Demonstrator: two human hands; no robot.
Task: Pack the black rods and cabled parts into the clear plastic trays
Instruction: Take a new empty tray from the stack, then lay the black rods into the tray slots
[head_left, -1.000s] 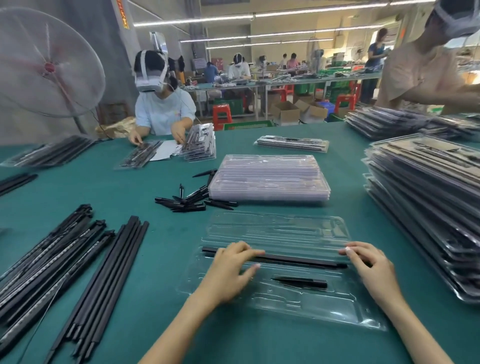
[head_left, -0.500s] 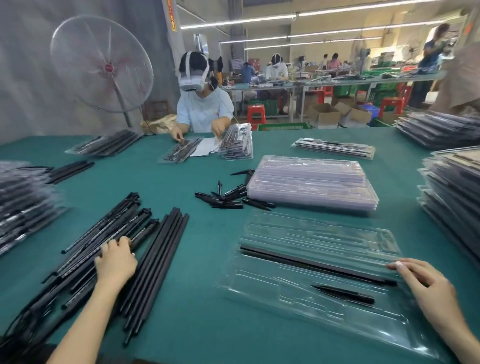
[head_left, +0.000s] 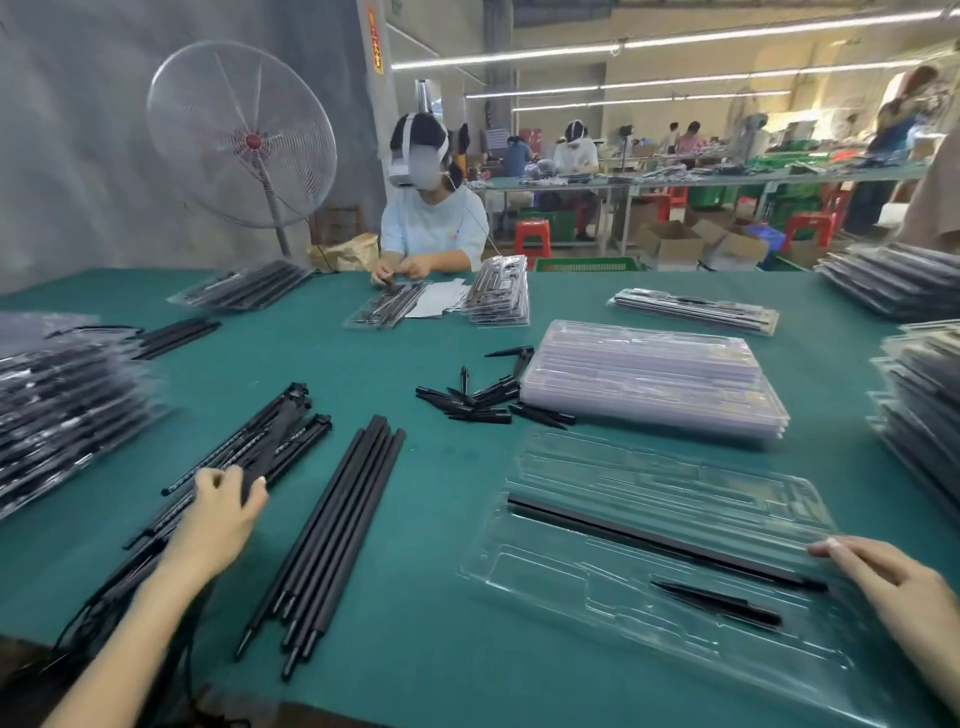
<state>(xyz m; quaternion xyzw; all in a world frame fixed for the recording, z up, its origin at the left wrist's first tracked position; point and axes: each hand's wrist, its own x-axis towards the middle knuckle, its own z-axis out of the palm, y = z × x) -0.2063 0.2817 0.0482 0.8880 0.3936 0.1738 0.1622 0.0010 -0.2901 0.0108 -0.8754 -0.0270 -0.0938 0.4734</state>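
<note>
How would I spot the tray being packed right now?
On the green table, look near the right hand. The open tray lies flat there, alone, holding one long rod and a short spike; the other trays sit in stacks.

Left hand (head_left: 221, 512) grips cabled parts (head_left: 249, 452); right hand (head_left: 904, 587) rests on the clear tray (head_left: 649, 467).

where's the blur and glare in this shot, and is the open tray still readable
Head view: wide-angle bending curves the green table edges; motion blur smears the filled tray stacks at the left; overhead tubes leave pale glare streaks on the open clear tray, yet its long rod and short pointed piece stay sharp.
</note>
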